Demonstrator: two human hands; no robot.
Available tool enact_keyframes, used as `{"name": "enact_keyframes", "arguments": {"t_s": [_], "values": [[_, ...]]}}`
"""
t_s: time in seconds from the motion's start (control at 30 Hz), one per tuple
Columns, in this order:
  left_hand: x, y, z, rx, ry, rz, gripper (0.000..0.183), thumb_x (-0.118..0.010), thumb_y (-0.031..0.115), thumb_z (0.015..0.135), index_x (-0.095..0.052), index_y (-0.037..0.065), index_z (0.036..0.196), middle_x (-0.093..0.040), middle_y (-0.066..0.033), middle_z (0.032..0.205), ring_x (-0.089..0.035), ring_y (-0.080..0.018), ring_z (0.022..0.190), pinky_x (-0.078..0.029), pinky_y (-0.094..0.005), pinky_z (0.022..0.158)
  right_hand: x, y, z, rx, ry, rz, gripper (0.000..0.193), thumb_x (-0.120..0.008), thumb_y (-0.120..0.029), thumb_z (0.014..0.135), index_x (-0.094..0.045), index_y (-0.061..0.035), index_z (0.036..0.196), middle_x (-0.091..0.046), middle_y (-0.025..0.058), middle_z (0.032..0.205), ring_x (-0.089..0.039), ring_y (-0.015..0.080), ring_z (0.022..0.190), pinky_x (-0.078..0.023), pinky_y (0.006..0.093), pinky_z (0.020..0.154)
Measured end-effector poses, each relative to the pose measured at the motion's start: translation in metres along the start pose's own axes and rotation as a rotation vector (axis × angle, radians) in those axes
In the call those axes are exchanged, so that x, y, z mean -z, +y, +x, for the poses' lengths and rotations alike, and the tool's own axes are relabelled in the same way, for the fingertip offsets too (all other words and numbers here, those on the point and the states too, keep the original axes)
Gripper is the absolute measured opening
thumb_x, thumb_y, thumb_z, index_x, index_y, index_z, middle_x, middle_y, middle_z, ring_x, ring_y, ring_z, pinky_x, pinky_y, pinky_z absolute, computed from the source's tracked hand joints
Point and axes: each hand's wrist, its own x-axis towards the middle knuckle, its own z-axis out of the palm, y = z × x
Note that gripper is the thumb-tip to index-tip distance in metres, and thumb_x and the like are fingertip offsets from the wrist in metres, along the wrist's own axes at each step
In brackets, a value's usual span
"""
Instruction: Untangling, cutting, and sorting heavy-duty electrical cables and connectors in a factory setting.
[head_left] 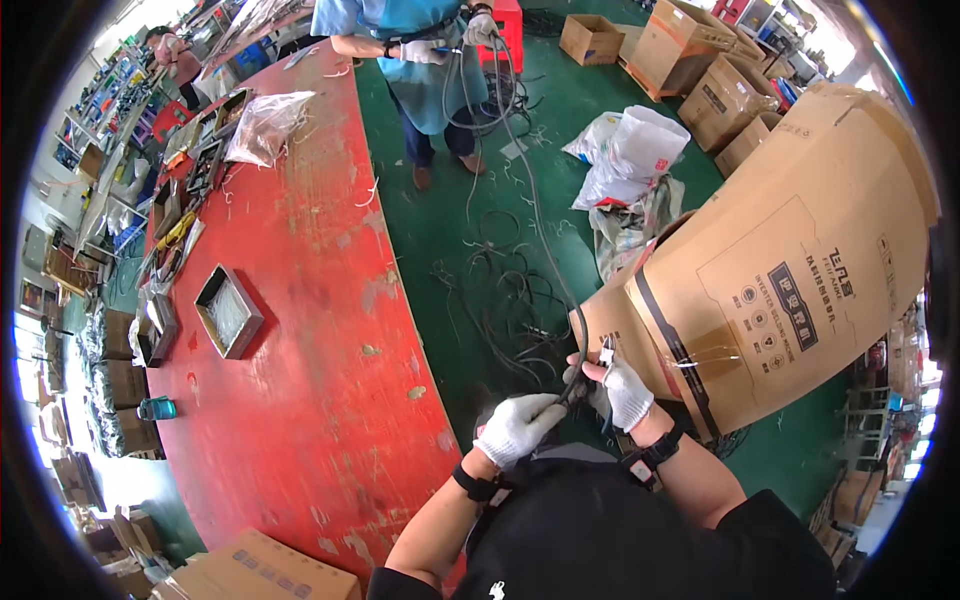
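A long dark cable (pixel 546 245) runs from my hands across the green floor to a co-worker's gloved hands (pixel 480 30), where it hangs in loops. My left hand (pixel 520 428), in a white knit glove, is closed with its fingertips pinching the cable. Close beside it, my right hand (pixel 624 394) is gloved too, with bare skin at the thumb, and closes round the cable's end part. A small light-coloured end piece (pixel 606 352) sticks up by the right fingers; its kind is too small to tell. The fingers partly hide the cable where the hands meet.
At my left stands a worn red table (pixel 320 400) with a small open tray (pixel 232 312) and a clear plastic bag (pixel 268 128). A big cardboard carton (pixel 760 270) leans close on my right. Tangled cables (pixel 510 310) lie on the floor ahead, near white sacks (pixel 635 155).
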Motion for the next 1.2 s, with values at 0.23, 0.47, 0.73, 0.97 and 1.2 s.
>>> {"name": "enact_keyframes", "arguments": {"t_s": [0.23, 0.47, 0.73, 0.97, 1.2], "values": [[0.000, -0.001, -0.005, 0.047, -0.006, -0.006, 0.028, -0.070, 0.021, 0.099, -0.073, -0.002, 0.116, -0.073, -0.0174, 0.089, -0.071, -0.0246, 0.078, -0.054, -0.0371, 0.072, -0.007, -0.006, -0.010, 0.008, -0.020, -0.057, 0.026, -0.063, -0.015, 0.103, -0.071, 0.0011, 0.121, -0.077, 0.0114, 0.105, -0.072, 0.0211, 0.098, -0.054, 0.0329, 0.092], [-0.006, -0.006, -0.008, 0.050, -0.013, -0.027, 0.031, -0.069, 0.020, 0.099, -0.073, -0.002, 0.121, -0.075, -0.0159, 0.094, -0.070, -0.0191, 0.082, -0.056, -0.0346, 0.077, -0.002, 0.004, -0.009, 0.034, -0.011, -0.064, 0.026, -0.061, -0.017, 0.104, -0.070, 0.0011, 0.121, -0.075, 0.0129, 0.103, -0.070, 0.0200, 0.091, -0.053, 0.0328, 0.085], [-0.003, -0.010, -0.006, 0.045, -0.026, -0.002, 0.033, -0.070, 0.023, 0.100, -0.073, -0.001, 0.123, -0.076, -0.0169, 0.097, -0.071, -0.0210, 0.084, -0.056, -0.0347, 0.079, -0.005, 0.000, -0.010, 0.054, 0.017, -0.095, 0.025, -0.063, -0.016, 0.103, -0.069, 0.0013, 0.121, -0.076, 0.0130, 0.103, -0.072, 0.0227, 0.094, -0.055, 0.0347, 0.090], [0.001, -0.008, -0.006, 0.008, -0.016, 0.036, 0.033, -0.069, 0.023, 0.100, -0.073, -0.002, 0.121, -0.075, -0.0170, 0.095, -0.071, -0.0218, 0.083, -0.056, -0.0358, 0.077, -0.008, 0.000, -0.007, 0.029, -0.002, -0.051, 0.024, -0.063, -0.015, 0.103, -0.070, 0.0013, 0.120, -0.075, 0.0130, 0.101, -0.071, 0.0225, 0.090, -0.056, 0.0345, 0.086], [-0.002, -0.011, -0.010, 0.001, 0.021, 0.001, 0.032, -0.069, 0.022, 0.100, -0.074, -0.001, 0.120, -0.074, -0.0162, 0.091, -0.069, -0.0201, 0.080, -0.055, -0.0351, 0.075, -0.006, 0.007, -0.003, 0.022, 0.029, -0.038, 0.021, -0.063, -0.012, 0.103, -0.072, 0.0013, 0.117, -0.076, 0.0118, 0.101, -0.071, 0.0213, 0.092, -0.056, 0.0343, 0.087]]}}
